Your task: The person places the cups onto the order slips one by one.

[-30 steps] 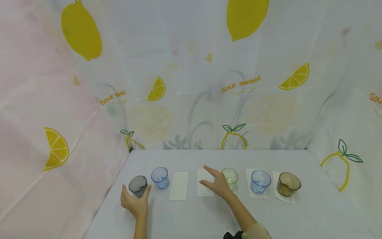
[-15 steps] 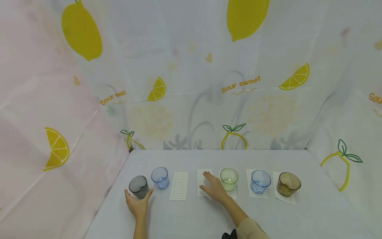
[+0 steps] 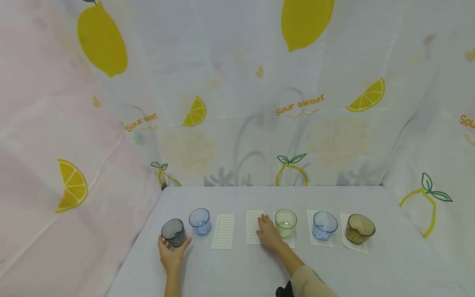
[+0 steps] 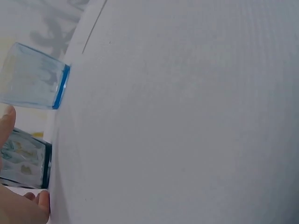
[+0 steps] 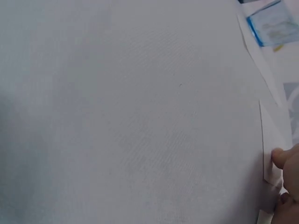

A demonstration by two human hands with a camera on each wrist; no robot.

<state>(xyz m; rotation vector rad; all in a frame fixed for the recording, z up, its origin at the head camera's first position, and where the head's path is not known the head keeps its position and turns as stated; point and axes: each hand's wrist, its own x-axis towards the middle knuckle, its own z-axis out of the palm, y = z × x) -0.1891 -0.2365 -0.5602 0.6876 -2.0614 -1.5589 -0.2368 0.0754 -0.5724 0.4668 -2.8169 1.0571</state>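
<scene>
My left hand [image 3: 172, 255] is around the near side of a dark grey glass [image 3: 173, 232], thumb spread on its right and fingers at its left. In the left wrist view, the grey glass [image 4: 25, 161] stands on the table, the fingertips [image 4: 43, 200] right at its base. Just behind and to its right is a blue glass [image 3: 199, 222]. My right hand [image 3: 270, 235] reaches to a lined paper card [image 3: 253, 229], fingers on its right part. In the right wrist view, the thumb touches the card [image 5: 267, 133]. Beside this hand stands a green glass [image 3: 285, 222] on another card.
Another lined card [image 3: 223, 232] lies between the left blue glass and the right hand. Farther right, a second blue glass [image 3: 324, 226] and a brown glass [image 3: 360, 229] each stand on a card. The white table [image 3: 230, 272] meets a lemon-print cloth behind.
My right hand has come down and left from beside the green glass onto the card. My left hand has drawn back slightly and its fingers have loosened around the grey glass, which stays in place.
</scene>
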